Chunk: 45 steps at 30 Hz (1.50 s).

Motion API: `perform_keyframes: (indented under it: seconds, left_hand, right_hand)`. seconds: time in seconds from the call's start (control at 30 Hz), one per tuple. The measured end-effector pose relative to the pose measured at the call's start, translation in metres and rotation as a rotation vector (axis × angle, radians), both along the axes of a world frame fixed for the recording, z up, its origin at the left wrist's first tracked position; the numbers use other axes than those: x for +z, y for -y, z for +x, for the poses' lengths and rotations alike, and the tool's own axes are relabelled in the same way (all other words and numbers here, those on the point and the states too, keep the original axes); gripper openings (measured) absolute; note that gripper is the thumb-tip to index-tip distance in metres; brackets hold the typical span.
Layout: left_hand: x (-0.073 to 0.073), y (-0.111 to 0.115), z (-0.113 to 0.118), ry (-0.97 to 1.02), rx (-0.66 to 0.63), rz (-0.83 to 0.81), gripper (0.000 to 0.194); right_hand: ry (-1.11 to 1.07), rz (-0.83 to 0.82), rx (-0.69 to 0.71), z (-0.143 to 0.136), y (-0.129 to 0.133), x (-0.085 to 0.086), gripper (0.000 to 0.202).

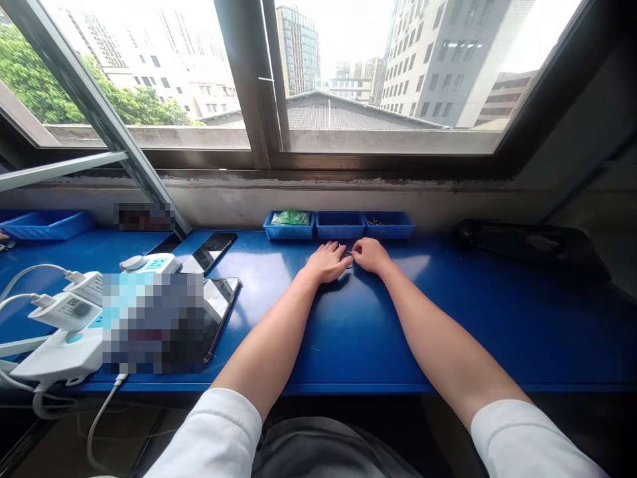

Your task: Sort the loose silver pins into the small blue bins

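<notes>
Both my hands are close together on the blue table, just in front of three small blue bins. My left hand (pixel 326 263) lies palm down with its fingers spread. My right hand (pixel 369 255) has its fingers curled in a pinch beside a thin dark item (pixel 348 253) between the hands, too small to make out. The left bin (pixel 289 232) holds green-and-clear packets (pixel 290 218). Next to it stands the middle bin (pixel 340 232), and the right bin (pixel 389 232) has small thin dark pieces inside.
On the left of the table (pixel 348 352) are a white power strip (pixel 60 355) with plugs and cables, a phone (pixel 215 251) and a tablet-like device (pixel 222 305). A blue tray (pixel 54 224) stands far left, a black object (pixel 527 242) at right. Windows are behind.
</notes>
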State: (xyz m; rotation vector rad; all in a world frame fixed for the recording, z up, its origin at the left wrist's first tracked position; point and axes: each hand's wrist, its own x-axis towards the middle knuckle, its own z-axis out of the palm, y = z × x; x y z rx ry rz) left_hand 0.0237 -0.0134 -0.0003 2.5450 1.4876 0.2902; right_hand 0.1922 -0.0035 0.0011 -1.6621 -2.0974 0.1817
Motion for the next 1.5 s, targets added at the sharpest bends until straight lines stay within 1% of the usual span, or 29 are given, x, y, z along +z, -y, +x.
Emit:
perform_keyframes:
  seconds: [0.17, 0.23, 0.3, 0.37, 0.47, 0.57, 0.67, 0.8, 0.9, 1.03, 1.13, 1.27, 1.4, 1.5]
  left_hand:
    - [-0.002, -0.002, 0.004, -0.043, -0.002, 0.036, 0.067]
    - [-0.004, -0.002, 0.006, -0.037, 0.011, 0.068, 0.065]
    - [-0.005, -0.002, 0.009, -0.02, 0.026, 0.097, 0.06]
    - [-0.005, -0.002, 0.01, 0.012, 0.038, 0.141, 0.055]
    - [-0.005, -0.002, 0.01, 0.091, 0.068, 0.242, 0.05]
    - [-0.002, -0.002, 0.009, 0.166, 0.094, 0.331, 0.038]
    - [0.0, -0.002, 0.007, 0.211, 0.106, 0.368, 0.026]
    - [0.002, -0.003, 0.003, 0.247, 0.127, 0.387, 0.025]
    - [0.003, -0.003, 0.002, 0.258, 0.145, 0.364, 0.027]
    - [0.005, -0.002, 0.001, 0.268, 0.158, 0.311, 0.03]
    - [0.006, -0.002, 0.002, 0.303, 0.14, 0.32, 0.029]
    - [0.006, -0.003, 0.001, 0.329, 0.121, 0.327, 0.029]
    - [0.007, -0.003, 0.001, 0.334, 0.128, 0.3, 0.029]
    - [0.007, -0.003, 0.001, 0.331, 0.129, 0.3, 0.029]
  right_hand:
    - [0.003, 0.025, -0.089, 0.0, -0.004, -0.003, 0.013]
    - [-0.032, 0.03, -0.138, 0.001, -0.004, -0.004, 0.012]
    - [-0.095, 0.037, -0.157, 0.001, -0.005, -0.005, 0.012]
    - [-0.176, 0.061, -0.119, 0.001, -0.007, -0.007, 0.012]
    - [-0.291, 0.123, 0.021, 0.001, -0.008, -0.009, 0.016]
    - [-0.336, 0.191, 0.144, -0.001, -0.006, -0.008, 0.02]
    - [-0.358, 0.212, 0.213, -0.005, -0.001, -0.003, 0.021]
    - [-0.425, 0.145, 0.21, -0.011, 0.005, 0.0, 0.021]
    - [-0.451, 0.095, 0.192, -0.013, 0.007, 0.0, 0.02]
    - [-0.439, 0.1, 0.191, -0.014, 0.006, 0.0, 0.019]
    - [-0.469, 0.108, 0.174, -0.014, 0.005, -0.001, 0.019]
    - [-0.605, 0.109, 0.207, -0.014, 0.004, -0.001, 0.016]
    - [-0.779, 0.04, 0.245, -0.013, 0.003, 0.001, 0.019]
    - [-0.83, -0.004, 0.223, -0.012, 0.003, 0.002, 0.021]
